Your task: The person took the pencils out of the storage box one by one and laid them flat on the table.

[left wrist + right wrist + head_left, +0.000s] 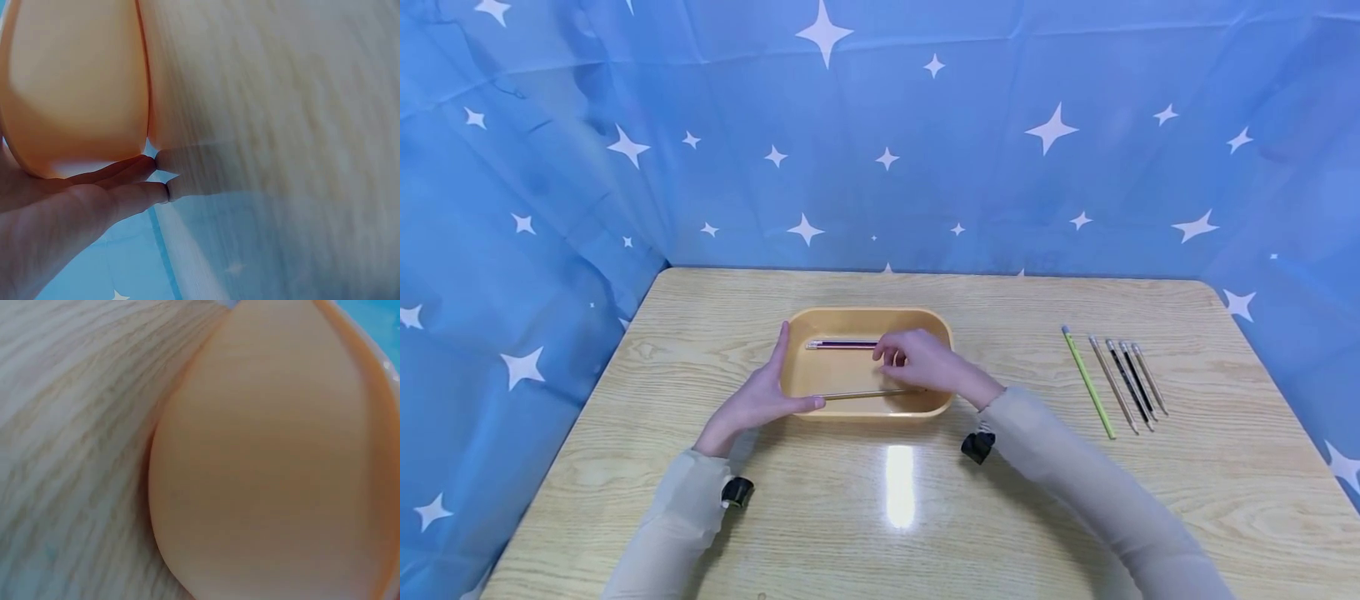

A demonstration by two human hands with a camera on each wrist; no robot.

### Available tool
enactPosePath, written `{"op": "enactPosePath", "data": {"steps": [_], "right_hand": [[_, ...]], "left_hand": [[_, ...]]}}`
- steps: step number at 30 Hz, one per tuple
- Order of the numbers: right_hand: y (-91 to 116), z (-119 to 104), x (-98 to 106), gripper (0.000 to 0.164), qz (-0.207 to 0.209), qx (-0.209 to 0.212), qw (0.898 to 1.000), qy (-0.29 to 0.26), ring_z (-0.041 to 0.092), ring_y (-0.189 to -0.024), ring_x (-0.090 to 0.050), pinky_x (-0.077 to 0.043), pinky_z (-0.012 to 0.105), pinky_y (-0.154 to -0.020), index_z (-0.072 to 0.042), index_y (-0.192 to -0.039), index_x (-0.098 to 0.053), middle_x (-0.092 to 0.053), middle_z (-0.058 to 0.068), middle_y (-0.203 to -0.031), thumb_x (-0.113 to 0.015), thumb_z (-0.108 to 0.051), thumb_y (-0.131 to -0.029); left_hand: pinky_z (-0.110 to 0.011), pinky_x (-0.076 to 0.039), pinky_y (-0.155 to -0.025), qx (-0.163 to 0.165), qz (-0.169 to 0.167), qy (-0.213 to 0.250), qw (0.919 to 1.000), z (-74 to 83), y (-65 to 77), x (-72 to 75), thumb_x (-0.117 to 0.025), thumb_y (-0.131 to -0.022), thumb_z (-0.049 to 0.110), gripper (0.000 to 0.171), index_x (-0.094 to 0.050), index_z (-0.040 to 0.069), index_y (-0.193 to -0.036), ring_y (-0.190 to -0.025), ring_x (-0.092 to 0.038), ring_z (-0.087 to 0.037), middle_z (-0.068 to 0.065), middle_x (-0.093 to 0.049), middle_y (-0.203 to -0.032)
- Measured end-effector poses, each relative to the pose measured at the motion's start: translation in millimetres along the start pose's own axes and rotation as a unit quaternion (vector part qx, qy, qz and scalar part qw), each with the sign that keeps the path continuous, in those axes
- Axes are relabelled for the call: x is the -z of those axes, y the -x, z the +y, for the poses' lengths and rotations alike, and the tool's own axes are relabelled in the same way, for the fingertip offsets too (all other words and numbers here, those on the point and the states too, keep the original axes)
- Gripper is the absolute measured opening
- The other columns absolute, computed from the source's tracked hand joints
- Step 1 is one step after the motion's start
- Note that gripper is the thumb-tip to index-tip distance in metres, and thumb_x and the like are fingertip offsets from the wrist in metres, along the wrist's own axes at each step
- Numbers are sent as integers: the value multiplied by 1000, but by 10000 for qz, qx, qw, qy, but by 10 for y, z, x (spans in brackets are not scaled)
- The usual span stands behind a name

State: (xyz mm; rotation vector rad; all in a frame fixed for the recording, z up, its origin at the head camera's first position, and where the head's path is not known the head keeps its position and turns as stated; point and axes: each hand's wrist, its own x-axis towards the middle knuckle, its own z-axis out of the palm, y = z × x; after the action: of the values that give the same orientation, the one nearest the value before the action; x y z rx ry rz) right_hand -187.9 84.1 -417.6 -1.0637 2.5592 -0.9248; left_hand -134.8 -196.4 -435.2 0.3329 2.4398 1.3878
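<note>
Blue starry cloth (850, 100) hangs behind the wooden table (820, 517). At twelve o'clock sits the tray (868, 321). Its striped pencils (844, 344) look light, hard and rolly; best held in the middle. The left hand (758, 397), thumb and fingers spread, touches the tray's nine o'clock end. The right hand (923, 363) has bent fingers; I can't tell if they pinch. Loose pencils (1113, 384) lie at three o'clock.

A pale orange tray (262, 475) fills the middle and right, wood-grained tabletop (69, 437) at its left, a blue patch (378, 322) in the upper-right corner.
</note>
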Motion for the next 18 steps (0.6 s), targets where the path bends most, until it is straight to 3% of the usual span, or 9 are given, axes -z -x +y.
{"op": "enactPosePath", "data": {"steps": [11,18], "right_hand": [[-48,-38,-183,13,-459,-36,9985,-311,6,-72,-58,-48,25,-68,-6,-102,-68,-64,-6,-82,-68,-11,-90],[-103,-69,-282,13,-916,263,9954,-44,7,-73,-56,-47,25,-70,-7,-100,-69,-61,-7,-82,-70,-10,-88]], "left_hand": [[-55,-30,-104,-74,41,17,10000,-18,-16,-15,-84,-75,32,128,17,16,-153,-131,-36,-40,-23,-13,-157],[-55,-32,-103,-46,38,25,10000,-27,-8,-8,-83,-76,31,127,18,17,-153,-128,-40,-40,-26,-15,-155]]}}
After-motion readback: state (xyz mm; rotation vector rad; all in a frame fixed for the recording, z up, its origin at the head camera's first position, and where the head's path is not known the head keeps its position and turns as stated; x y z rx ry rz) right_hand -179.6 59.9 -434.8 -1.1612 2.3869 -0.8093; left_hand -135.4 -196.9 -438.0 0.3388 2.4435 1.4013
